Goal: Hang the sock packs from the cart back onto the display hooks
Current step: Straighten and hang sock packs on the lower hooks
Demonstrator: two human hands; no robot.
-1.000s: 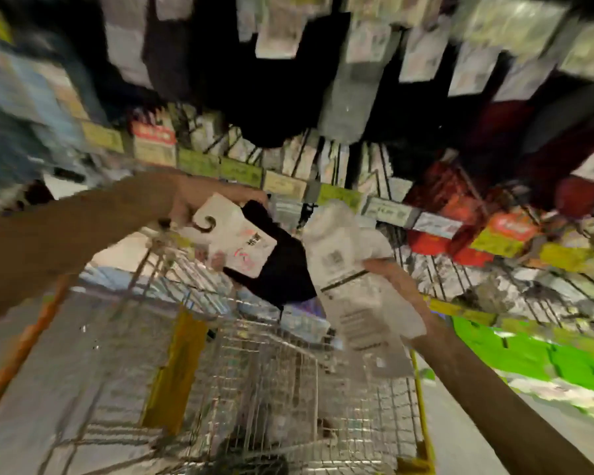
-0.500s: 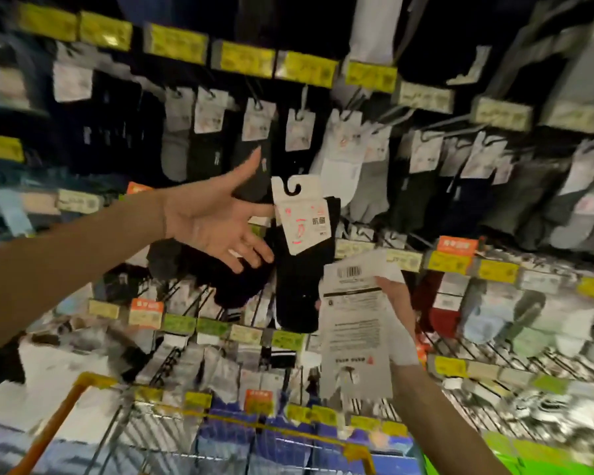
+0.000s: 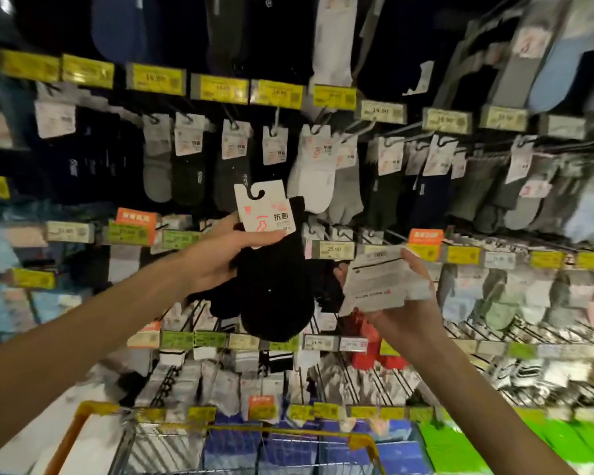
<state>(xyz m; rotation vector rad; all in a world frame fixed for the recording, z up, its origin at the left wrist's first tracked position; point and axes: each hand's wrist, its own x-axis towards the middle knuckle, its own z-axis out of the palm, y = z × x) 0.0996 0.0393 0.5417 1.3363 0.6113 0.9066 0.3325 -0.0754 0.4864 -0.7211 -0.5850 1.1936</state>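
My left hand (image 3: 220, 258) grips a black sock pack (image 3: 271, 279) just below its white header card (image 3: 264, 209), whose hook slot points up. The pack is held upright in front of the sock display, below a row of display hooks (image 3: 275, 121) loaded with hanging packs. To the right, my right hand (image 3: 408, 303) holds a second pack (image 3: 381, 282), grey-white, with its printed back label facing me. The wire shopping cart (image 3: 254, 440) with a yellow rim shows at the bottom edge.
The display wall fills the view: rows of hanging sock packs (image 3: 316, 166) with yellow price tags (image 3: 220, 89) above each hook, orange promo tags (image 3: 136, 224), and lower rows of striped and red socks. Blue boxes (image 3: 288, 450) lie beyond the cart's rim.
My left hand, which was open beside the black pack, has closed on it below the card. My right hand with the grey-white pack has shifted right. The view has tilted up from the cart.
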